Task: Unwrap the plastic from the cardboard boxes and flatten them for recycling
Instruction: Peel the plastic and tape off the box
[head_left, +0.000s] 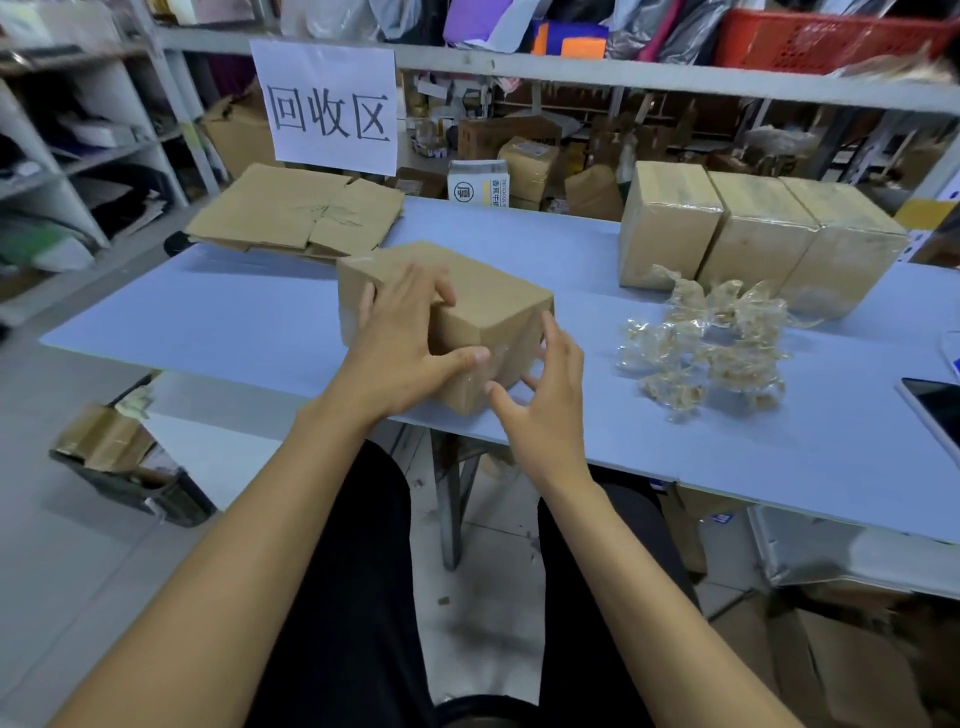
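A plastic-wrapped cardboard box (493, 306) stands on the pale blue table (234, 317) near its front edge. My left hand (405, 332) lies over the box's near left top, fingers curled on it and thumb pressed on the front face. My right hand (545, 395) is at the box's near right corner, fingers spread and touching the wrap there. Three more wrapped boxes (753, 234) stand in a row at the back right. Crumpled clear plastic (711, 348) lies in front of them. Flattened cardboard (296, 213) is stacked at the back left.
A white paper sign (330, 104) hangs from the shelf behind the table. A phone or tablet (935, 410) lies at the right edge. Shelves with boxes and bags stand behind and to the left. A bin with cardboard (119, 457) sits on the floor at the left.
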